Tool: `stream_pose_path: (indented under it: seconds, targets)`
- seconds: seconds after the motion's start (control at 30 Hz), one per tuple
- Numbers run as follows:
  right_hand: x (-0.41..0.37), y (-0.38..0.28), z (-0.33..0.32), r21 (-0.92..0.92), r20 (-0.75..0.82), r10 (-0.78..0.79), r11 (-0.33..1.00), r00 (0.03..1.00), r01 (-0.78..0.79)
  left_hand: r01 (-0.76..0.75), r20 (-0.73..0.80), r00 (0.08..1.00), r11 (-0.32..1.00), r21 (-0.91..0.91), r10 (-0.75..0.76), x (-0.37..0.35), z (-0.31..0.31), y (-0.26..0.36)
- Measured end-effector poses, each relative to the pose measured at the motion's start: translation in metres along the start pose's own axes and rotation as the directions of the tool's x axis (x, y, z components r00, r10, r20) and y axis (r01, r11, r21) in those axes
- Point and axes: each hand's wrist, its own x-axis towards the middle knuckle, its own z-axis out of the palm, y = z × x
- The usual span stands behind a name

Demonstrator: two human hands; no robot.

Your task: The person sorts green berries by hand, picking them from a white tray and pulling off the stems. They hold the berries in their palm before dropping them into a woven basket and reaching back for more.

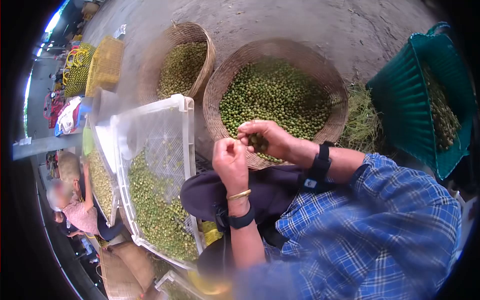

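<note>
My right hand (274, 137) is curled around several small round green fruits (257, 143), which show in its palm. Close beside it, my left hand (231, 161) is closed in a pinch, thumb against fingers; anything between those fingertips is too small to make out. Both hands are over the near rim of a large round woven basket (214, 102). Inside it lies a heap of the same green fruits (272, 95). A gold bangle (239, 195) and a black band circle my left wrist, and another black band (320, 165) is on my right.
A white mesh tray (186, 145) of green fruits stands at left. Behind it is a smaller woven basket (209, 52) of fruits. Stems (361, 117) lie right of the large basket, near a teal bag (400, 102). Another person (82, 212) works beside a tray at far left.
</note>
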Motion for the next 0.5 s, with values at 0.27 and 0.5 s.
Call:
stream_pose_path:
  seconds: [0.27,0.5]
  targets:
    - [0.03,-0.085,-0.087,-0.95,0.096,-0.317,0.253,0.944,0.182,0.109,-0.296,0.954,0.967,0.231,-0.037,-0.064,-0.107,0.015]
    - [0.019,-0.108,-0.099,-0.998,-0.05,-0.376,-0.027,0.925,-0.065,0.344,-0.181,0.939,0.771,0.536,-0.293,-0.141,-0.149,-0.054]
